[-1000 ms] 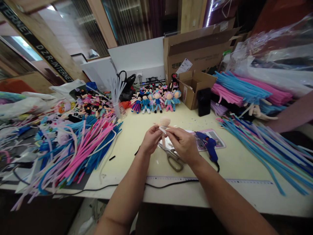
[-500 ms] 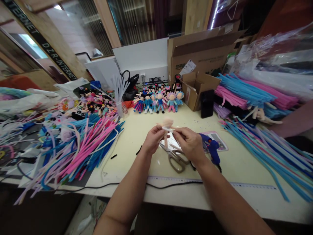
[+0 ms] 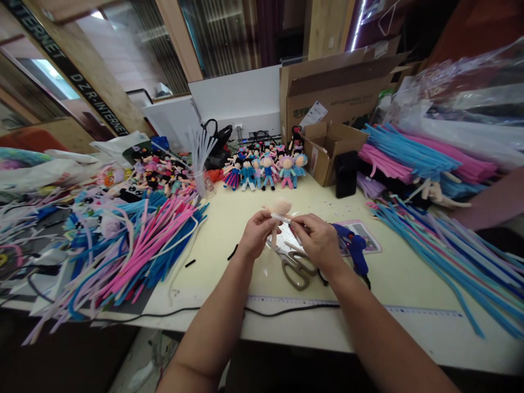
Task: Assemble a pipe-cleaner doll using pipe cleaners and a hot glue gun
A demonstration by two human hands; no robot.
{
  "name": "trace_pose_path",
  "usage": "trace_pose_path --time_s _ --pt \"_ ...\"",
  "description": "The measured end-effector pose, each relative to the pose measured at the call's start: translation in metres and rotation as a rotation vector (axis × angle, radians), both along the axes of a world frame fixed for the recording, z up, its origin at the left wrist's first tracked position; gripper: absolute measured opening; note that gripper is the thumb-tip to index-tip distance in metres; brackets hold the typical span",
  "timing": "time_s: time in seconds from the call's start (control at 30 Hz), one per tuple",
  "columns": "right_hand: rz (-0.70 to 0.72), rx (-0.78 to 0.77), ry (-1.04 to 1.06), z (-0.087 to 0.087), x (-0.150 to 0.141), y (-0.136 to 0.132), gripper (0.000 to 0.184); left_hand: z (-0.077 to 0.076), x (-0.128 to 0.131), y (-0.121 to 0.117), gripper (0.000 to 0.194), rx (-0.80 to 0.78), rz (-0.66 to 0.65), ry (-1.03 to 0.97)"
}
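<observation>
Above the middle of the table, my left hand (image 3: pixel 256 234) pinches a bare peach doll (image 3: pixel 282 206) made of fuzzy pipe cleaner, with a round head and thin limbs. Across the doll's upper body lies a short white pipe cleaner (image 3: pixel 280 218). My right hand (image 3: pixel 316 238) closes its thumb and forefinger on the right end of that white piece. My fingers hide part of the doll's body. Just below the hands lie grey-handled scissors (image 3: pixel 295 273). A blue glue gun (image 3: pixel 358 252) rests to the right of my right hand.
Pipe cleaners (image 3: pixel 135 251) lie heaped at the left, with another spread (image 3: pixel 442 267) at the right. Finished dolls (image 3: pixel 268 172) stand at the back beside a small cardboard box (image 3: pixel 333 144). A ruler (image 3: pixel 421 311) and a black cable (image 3: pixel 286 312) run along the front edge.
The doll has tilted slightly, its head and lower limb shifting a little. Both hands stay almost in place with their grip unchanged.
</observation>
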State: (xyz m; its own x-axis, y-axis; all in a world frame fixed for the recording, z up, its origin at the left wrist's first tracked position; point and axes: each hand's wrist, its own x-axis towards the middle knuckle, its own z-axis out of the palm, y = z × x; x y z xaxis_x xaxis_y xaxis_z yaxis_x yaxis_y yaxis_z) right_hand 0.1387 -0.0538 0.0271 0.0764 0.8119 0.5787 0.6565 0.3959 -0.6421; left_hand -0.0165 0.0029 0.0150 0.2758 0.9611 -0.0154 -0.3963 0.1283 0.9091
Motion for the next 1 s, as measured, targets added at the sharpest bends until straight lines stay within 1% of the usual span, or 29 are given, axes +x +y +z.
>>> trace_pose_path --time_s 0.2,0.27,0.37,0.43,0.5,0.57,0.63,0.7,0.77,0.83,0.9,1.0 --pt "0.014 -0.019 0.003 -0.003 -0.001 0.001 0.014 0.001 0.000 0.000 0.038 0.030 0.077 0.055" --pt "0.014 0.016 0.019 -0.002 0.000 0.000 0.016 0.000 -0.002 0.002 0.037 0.038 0.106 0.045" --pt "-0.034 0.120 0.039 0.000 0.005 0.001 0.020 -0.002 -0.006 0.006 0.035 0.048 0.164 0.021" --pt "-0.068 0.145 0.005 -0.001 0.011 0.003 0.024 -0.002 -0.009 0.008 0.036 0.058 0.209 0.015" --pt "-0.078 0.118 -0.076 -0.005 0.017 0.007 0.026 -0.003 -0.011 0.010 0.036 0.079 0.247 0.021" --pt "-0.083 0.083 -0.152 -0.010 0.023 0.010 0.020 -0.003 -0.013 0.011 0.034 0.111 0.273 0.029" --pt "-0.096 0.083 -0.162 -0.013 0.024 0.011 0.019 -0.004 -0.013 0.011 0.032 0.138 0.289 0.033" --pt "-0.091 0.116 -0.104 -0.013 0.020 0.008 0.020 -0.004 -0.011 0.010 0.032 0.151 0.283 0.045" --pt "-0.049 0.149 -0.061 -0.009 0.012 0.005 0.015 -0.004 -0.007 0.007 0.033 0.152 0.253 0.067" --pt "-0.019 0.162 -0.068 -0.006 0.002 0.002 0.014 -0.004 -0.002 0.004 0.033 0.149 0.218 0.083" --pt "-0.028 0.158 -0.089 -0.004 -0.007 0.001 0.014 -0.005 0.002 0.002 0.032 0.145 0.187 0.089" --pt "-0.043 0.142 -0.099 -0.007 -0.011 0.004 0.013 -0.005 0.005 0.000 0.032 0.132 0.144 0.085"
